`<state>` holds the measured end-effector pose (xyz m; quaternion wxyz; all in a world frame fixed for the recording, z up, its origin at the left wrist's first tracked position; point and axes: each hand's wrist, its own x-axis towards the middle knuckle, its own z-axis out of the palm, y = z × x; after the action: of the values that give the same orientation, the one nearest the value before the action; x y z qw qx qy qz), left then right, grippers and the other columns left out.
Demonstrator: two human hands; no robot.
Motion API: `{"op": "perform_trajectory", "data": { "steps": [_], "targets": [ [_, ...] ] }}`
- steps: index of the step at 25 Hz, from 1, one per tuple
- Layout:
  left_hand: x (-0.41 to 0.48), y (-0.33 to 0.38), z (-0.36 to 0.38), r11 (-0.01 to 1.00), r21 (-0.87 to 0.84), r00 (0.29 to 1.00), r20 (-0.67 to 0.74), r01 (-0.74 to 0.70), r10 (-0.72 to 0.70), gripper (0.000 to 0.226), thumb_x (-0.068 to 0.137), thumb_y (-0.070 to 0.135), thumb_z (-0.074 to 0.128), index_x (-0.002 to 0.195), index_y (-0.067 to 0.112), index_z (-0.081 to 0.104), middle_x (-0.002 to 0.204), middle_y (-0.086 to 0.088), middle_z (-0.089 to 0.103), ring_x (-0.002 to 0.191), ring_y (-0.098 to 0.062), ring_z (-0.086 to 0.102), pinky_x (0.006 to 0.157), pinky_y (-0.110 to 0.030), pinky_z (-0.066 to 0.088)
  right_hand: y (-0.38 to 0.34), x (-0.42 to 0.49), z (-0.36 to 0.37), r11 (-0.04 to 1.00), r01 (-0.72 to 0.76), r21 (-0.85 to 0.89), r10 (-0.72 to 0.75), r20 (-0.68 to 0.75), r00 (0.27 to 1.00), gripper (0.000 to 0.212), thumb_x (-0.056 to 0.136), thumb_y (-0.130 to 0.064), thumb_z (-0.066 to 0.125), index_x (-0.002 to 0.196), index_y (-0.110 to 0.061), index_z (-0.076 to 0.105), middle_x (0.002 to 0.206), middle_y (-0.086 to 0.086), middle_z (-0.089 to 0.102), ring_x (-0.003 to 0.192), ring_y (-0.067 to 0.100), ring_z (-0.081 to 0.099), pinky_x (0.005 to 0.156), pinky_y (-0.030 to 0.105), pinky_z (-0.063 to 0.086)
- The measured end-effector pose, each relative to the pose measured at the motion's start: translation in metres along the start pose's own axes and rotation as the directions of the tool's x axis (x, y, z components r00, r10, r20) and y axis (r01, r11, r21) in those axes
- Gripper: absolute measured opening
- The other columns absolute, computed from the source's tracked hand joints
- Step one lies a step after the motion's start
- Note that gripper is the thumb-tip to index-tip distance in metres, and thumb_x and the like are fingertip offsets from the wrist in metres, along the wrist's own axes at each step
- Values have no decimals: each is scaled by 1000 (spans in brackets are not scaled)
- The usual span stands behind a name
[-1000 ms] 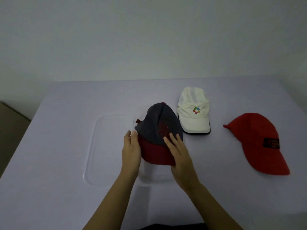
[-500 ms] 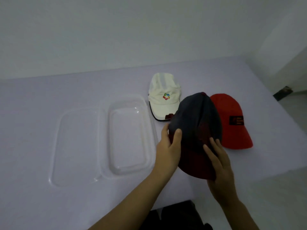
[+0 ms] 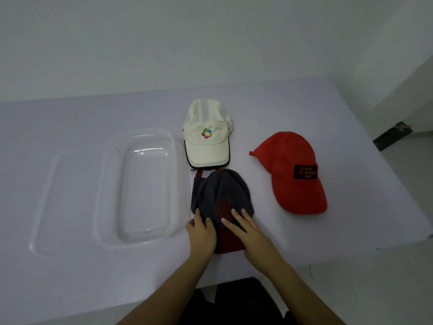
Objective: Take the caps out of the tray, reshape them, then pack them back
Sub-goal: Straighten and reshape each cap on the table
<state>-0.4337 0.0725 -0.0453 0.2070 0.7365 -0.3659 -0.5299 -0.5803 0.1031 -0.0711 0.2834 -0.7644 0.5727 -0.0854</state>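
Both hands sit just right of the clear tray (image 3: 145,188), which lies at nine o'clock from them, nearer the left hand (image 3: 202,233). Under them the grey-and-maroon cap (image 3: 222,195) runs twelve to six, brim toward the person. The left hand pinches its left edge; the right hand (image 3: 248,233) presses on it with straight fingers.

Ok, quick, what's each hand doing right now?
Left hand: pinches the left edge of the grey and maroon cap.
Right hand: open, straight fingers resting on the same cap.
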Motion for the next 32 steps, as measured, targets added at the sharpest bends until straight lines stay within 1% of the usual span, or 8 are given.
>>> {"op": "perform_trajectory", "data": {
  "steps": [9,12,15,19,21,23,28,32],
  "targets": [
    [-15,-26,-4,903,64,868,311,-425,387,76,77,2,38,140,40,16,151,15,1,143,-7,-6,119,-33,8,-1,19,-36,999,44,-22,-39,197,980,84,85,10,43,148,-27,3,159,1,-2,146,23,-2,103,35,40],
    [-11,-32,-5,707,423,817,398,-567,417,91,80,1,49,143,35,-8,154,10,-17,142,-10,-14,115,-29,24,0,19,-42,1000,22,13,-24,203,979,82,87,4,46,148,-16,-4,159,0,-2,146,18,-3,108,31,34],
    [-12,-28,10,539,677,846,254,-501,469,79,96,24,43,142,27,-21,159,-6,-10,147,-28,3,107,-40,39,1,13,-44,1000,-29,-8,30,71,997,81,87,-5,51,149,-12,-1,159,2,-3,146,19,-1,112,30,31],
    [-15,-35,19,503,676,782,178,-538,598,84,92,10,35,137,49,-24,157,-18,7,141,-43,18,88,-49,53,15,6,-37,981,-167,-94,164,-43,986,88,84,-11,58,147,-6,-3,158,16,2,144,25,19,98,27,44],
    [-18,-33,19,467,708,766,162,-529,622,87,84,6,54,146,37,1,152,-24,25,130,-48,37,79,-49,56,18,5,-32,981,-155,-119,144,-97,985,92,66,0,72,142,4,20,144,25,38,110,24,63,65,22,55],
    [-16,-25,27,394,776,746,145,-493,649,81,65,14,79,136,11,42,135,-26,50,101,-45,64,63,-43,59,13,6,-31,968,-132,-212,109,-118,987,89,46,5,82,129,6,47,124,25,59,76,18,72,46,19,52],
    [-18,1,33,305,838,700,122,-453,704,92,50,18,90,129,5,46,121,-22,63,79,-35,72,45,-33,58,-2,16,-43,975,-80,-210,32,-220,975,83,54,2,82,130,4,48,114,23,66,78,24,73,51,26,57],
    [-18,4,24,279,770,579,141,-574,803,92,53,8,88,130,1,38,120,-24,63,76,-30,73,46,-29,58,-7,13,-51,999,-33,18,35,-145,989,60,88,-4,49,144,-4,26,117,20,64,91,32,67,77,38,55]
  ]
}}
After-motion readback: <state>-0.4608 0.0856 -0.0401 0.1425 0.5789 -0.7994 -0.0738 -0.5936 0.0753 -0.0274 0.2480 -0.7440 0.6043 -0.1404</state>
